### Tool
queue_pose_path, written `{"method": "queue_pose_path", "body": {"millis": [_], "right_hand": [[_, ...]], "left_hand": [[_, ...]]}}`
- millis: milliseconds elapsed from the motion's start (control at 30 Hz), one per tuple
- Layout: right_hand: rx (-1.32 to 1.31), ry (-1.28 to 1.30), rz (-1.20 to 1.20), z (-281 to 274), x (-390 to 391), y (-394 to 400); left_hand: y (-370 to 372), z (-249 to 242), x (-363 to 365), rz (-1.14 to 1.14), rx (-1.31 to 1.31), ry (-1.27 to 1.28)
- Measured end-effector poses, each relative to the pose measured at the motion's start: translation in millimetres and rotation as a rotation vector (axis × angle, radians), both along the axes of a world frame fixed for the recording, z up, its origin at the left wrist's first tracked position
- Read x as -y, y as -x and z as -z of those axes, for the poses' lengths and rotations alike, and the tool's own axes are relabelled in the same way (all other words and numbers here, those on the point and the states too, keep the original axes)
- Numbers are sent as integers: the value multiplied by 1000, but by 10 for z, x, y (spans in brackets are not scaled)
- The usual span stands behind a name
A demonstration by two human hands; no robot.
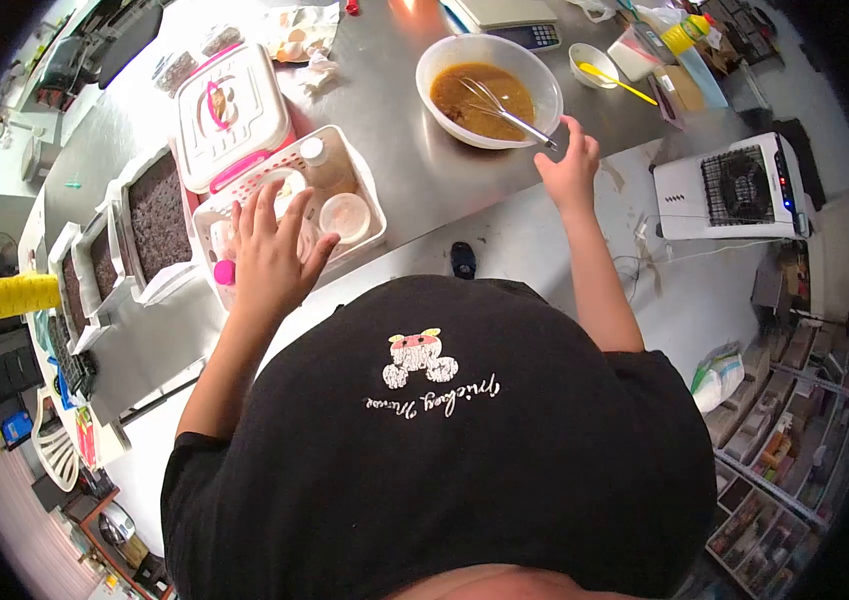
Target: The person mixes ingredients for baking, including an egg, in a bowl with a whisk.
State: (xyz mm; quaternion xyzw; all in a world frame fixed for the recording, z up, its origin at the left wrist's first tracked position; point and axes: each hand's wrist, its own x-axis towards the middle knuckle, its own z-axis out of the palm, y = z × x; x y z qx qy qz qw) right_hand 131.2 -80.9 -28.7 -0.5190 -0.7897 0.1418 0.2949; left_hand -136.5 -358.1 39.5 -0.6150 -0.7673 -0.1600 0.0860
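My left hand (pixel 279 252) reaches over a white basket (pixel 376 238) with its fingers spread. Below and around those fingers are a small round tub (pixel 345 216) with a pale lid, a white-capped bottle (pixel 315 153) and a bottle with a pink cap (pixel 225 272). At the table's front edge my right hand (pixel 572 172) is beside a large white bowl (pixel 427 62), thumb and index finger apart. A metal whisk (pixel 506 113) stands in brown liquid (pixel 479 90), its handle leaning on the bowl's rim close to my right fingertips.
A white lidded box (pixel 229 110) with pink trim stands behind the basket. Paper-lined trays of dark cake (pixel 157 215) are at left. Beyond the bowl are a scale (pixel 529 36) and a small bowl (pixel 584 58) with a yellow spoon (pixel 624 84). A white appliance (pixel 729 188) stands right.
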Motion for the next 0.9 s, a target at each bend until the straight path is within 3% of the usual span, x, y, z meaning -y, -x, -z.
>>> {"method": "queue_pose_path", "body": {"millis": [67, 133, 167, 333, 433, 500, 567, 600, 667, 733, 800, 900], "right_hand": [[38, -28, 44, 202, -198, -34], [30, 349, -2, 227, -305, 19], [-19, 186, -24, 285, -349, 65], [-183, 194, -184, -198, -698, 368], [-209, 275, -440, -393, -1017, 517], [-213, 382, -891, -359, -1358, 618], [-325, 247, -936, -400, -1594, 608], [-435, 116, -953, -400, -1710, 590], [-342, 30, -851, -147, -2094, 466], [-179, 64, -546, 149, -2379, 395], [-51, 216, -517, 359, -2531, 441], [144, 409, -508, 387, -2465, 585]], "left_hand": [[-159, -153, -196, 22, 28, -41], [-308, -213, -418, 133, 153, -109], [-386, -235, -550, 171, 198, -109], [-658, -249, -1489, 410, 304, 4], [-772, 157, -2405, 243, 548, -130], [-764, 572, -3046, 171, 810, -183], [-792, 630, -3389, 74, 1076, -87], [-789, 620, -3503, 57, 1075, -93], [-710, 624, -3662, -276, 1256, -309], [-496, 474, -3635, -318, 1459, -574], [-334, 351, -3667, -173, 1565, -928], [-405, 337, -3688, -48, 1686, -1040]]}}
